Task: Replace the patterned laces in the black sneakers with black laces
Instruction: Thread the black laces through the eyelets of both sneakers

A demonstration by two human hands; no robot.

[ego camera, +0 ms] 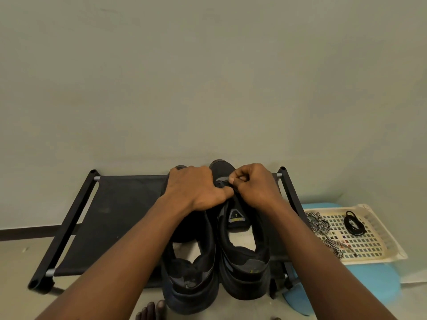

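Holding patterned lace [320, 224], black lace [352, 224]: tray [374, 259]

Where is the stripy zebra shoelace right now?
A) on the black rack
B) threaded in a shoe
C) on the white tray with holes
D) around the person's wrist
C: the stripy lace lies loose on the white holey tray to the right of the shoes, beside a coiled black lace.
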